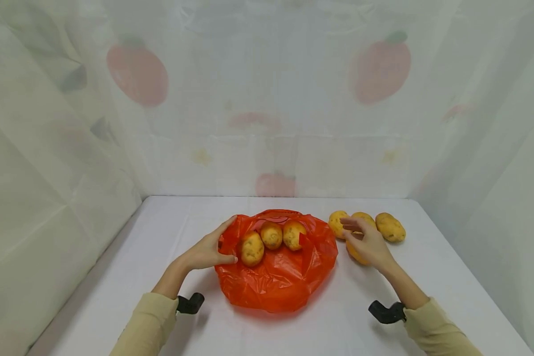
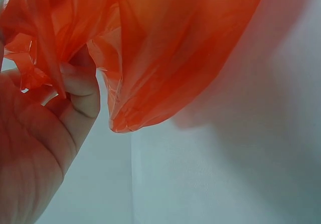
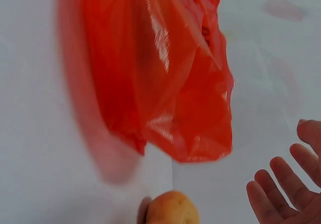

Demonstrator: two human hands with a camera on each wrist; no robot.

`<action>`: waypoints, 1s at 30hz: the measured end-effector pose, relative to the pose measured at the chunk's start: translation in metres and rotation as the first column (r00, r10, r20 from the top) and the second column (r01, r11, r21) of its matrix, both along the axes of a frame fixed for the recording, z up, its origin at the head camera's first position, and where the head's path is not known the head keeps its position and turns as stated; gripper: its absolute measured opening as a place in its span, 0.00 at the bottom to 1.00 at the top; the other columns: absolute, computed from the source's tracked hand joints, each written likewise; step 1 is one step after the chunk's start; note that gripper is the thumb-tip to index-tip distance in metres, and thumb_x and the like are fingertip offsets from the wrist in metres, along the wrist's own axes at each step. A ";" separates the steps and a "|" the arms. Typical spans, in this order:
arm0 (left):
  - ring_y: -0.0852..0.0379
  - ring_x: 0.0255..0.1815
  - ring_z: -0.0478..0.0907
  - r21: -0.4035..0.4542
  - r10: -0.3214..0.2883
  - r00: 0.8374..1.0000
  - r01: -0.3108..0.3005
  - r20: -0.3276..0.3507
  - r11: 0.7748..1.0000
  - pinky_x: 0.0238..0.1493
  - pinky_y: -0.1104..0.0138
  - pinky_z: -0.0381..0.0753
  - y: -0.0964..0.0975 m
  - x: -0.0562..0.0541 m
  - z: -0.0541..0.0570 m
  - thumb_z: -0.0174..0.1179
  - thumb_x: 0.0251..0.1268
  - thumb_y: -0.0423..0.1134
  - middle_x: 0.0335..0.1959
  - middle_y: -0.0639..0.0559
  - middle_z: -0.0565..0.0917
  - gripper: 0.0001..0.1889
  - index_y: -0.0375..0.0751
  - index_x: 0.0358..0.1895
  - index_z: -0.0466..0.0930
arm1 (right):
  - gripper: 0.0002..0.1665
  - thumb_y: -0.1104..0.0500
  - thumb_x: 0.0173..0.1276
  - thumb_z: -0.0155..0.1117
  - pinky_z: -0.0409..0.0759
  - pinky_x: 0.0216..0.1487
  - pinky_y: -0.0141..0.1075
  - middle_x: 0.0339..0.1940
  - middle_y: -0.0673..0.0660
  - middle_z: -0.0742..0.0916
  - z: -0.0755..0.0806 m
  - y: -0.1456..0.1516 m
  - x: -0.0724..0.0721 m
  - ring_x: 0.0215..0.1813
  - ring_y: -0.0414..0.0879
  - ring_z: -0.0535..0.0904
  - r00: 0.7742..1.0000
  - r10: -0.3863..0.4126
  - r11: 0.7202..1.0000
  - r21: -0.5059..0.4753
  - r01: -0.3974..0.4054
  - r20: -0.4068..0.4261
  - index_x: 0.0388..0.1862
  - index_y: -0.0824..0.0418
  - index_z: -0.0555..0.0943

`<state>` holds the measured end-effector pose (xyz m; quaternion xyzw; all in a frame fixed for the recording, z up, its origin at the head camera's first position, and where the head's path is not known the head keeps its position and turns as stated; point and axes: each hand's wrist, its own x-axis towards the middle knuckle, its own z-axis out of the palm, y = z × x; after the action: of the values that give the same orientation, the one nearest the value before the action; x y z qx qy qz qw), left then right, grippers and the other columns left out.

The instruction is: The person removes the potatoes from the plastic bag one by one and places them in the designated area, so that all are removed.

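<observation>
A red plastic bag (image 1: 271, 289) sits with its mouth open at the middle of the table. Inside it three potatoes show: one at the left (image 1: 251, 249), one in the middle (image 1: 271, 236) and one at the right (image 1: 293, 234). My left hand (image 1: 206, 251) grips the bag's left rim; in the left wrist view its fingers (image 2: 83, 86) curl into the plastic. To the right of the bag, my right hand (image 1: 369, 244) hovers with loosely spread fingers and holds nothing. Partly behind that hand lies a loose potato (image 1: 353, 251), also visible in the right wrist view.
Beyond the right hand are more loose potatoes: one near the bag (image 1: 336, 225), one partly hidden (image 1: 362, 217) and one farthest right (image 1: 390, 227). A white cloth (image 1: 196, 217) covers the table. Pale printed curtains (image 1: 267, 99) stand behind and at both sides.
</observation>
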<state>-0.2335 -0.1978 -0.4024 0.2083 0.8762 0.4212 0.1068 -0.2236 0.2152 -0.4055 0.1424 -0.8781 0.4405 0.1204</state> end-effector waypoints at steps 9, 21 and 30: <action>0.48 0.62 0.67 0.005 0.010 1.000 -0.010 0.017 1.000 0.56 0.52 0.73 0.000 -0.002 -0.001 0.69 0.48 0.42 0.68 0.50 0.61 0.52 0.69 0.71 0.42 | 0.23 0.57 0.64 0.61 0.76 0.54 0.43 0.55 0.58 0.79 0.009 -0.031 -0.006 0.56 0.50 0.76 0.986 0.164 0.985 -0.056 -0.163 0.021 0.58 0.60 0.73; 0.47 0.63 0.65 -0.006 0.008 1.000 -0.008 0.014 1.000 0.57 0.51 0.72 0.001 -0.002 -0.001 0.69 0.48 0.43 0.69 0.49 0.60 0.52 0.68 0.72 0.42 | 0.22 0.59 0.63 0.62 0.78 0.51 0.43 0.51 0.62 0.81 0.007 -0.062 -0.024 0.52 0.53 0.78 0.972 0.234 0.971 0.065 -0.231 -0.037 0.55 0.65 0.76; 0.51 0.61 0.67 -0.016 0.019 0.999 -0.019 0.029 1.000 0.57 0.53 0.73 0.004 -0.003 0.001 0.70 0.47 0.43 0.67 0.53 0.62 0.52 0.71 0.71 0.43 | 0.22 0.56 0.66 0.59 0.77 0.53 0.46 0.53 0.58 0.81 0.002 -0.074 -0.034 0.54 0.52 0.77 0.972 0.230 0.956 0.196 -0.217 -0.046 0.57 0.61 0.76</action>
<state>-0.2365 -0.1941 -0.4015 0.1931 0.8799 0.4181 0.1171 -0.2581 0.1408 -0.4031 0.2665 -0.8898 0.3604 0.0854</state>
